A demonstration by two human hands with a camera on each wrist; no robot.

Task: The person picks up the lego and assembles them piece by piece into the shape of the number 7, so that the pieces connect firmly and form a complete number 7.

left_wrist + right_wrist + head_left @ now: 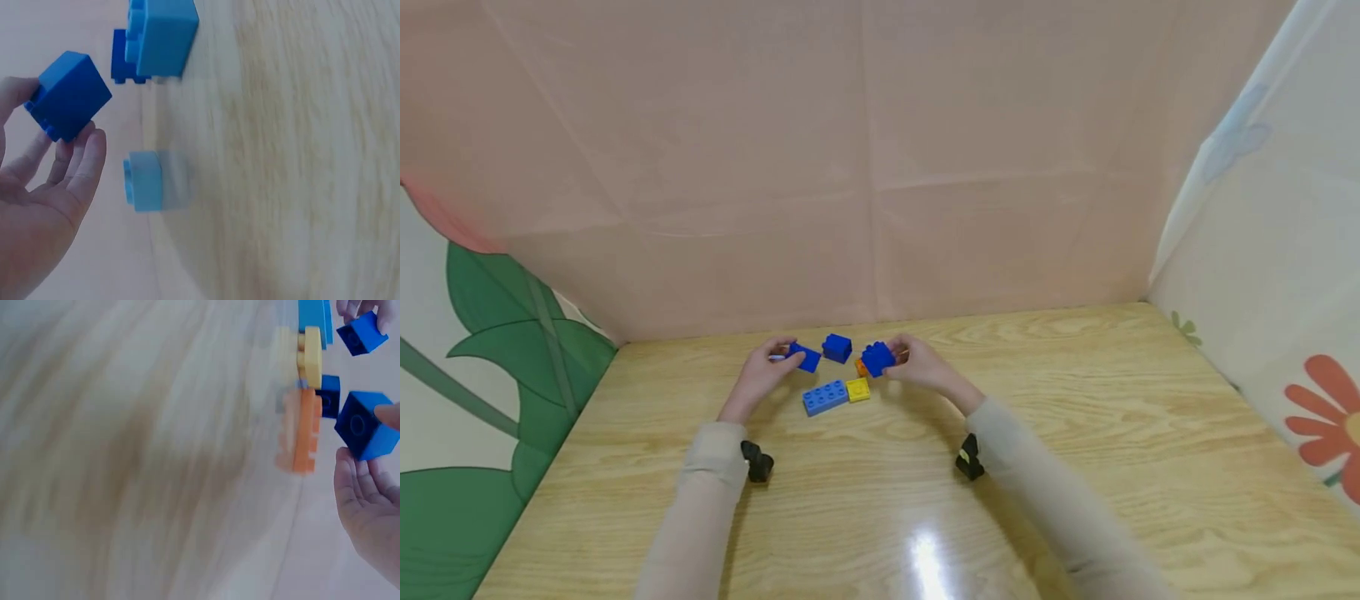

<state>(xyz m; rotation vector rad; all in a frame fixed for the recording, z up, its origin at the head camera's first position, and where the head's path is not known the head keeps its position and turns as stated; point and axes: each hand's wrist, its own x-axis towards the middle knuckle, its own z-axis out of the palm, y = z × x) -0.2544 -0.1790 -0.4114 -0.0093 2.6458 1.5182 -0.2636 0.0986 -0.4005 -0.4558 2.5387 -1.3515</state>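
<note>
My left hand (765, 372) pinches a small dark blue brick (807, 357) just above the wooden table (1075, 433); in the left wrist view that brick (69, 95) sits at the fingertips (87, 147). My right hand (913, 364) grips another dark blue brick (877, 359), seen with its hollow underside (365, 425) in the right wrist view. Between the hands a third dark blue brick (837, 347) stands on the table. A light blue long brick (825, 397), a yellow brick (858, 389) and an orange brick (861, 367) lie close below.
Pink cloth walls (865, 167) close the back of the table, a leaf-print panel (490, 350) the left, a flower-print panel (1285, 317) the right. Black wrist cameras (757, 461) sit on both forearms. Bare wood stretches in front and to the right.
</note>
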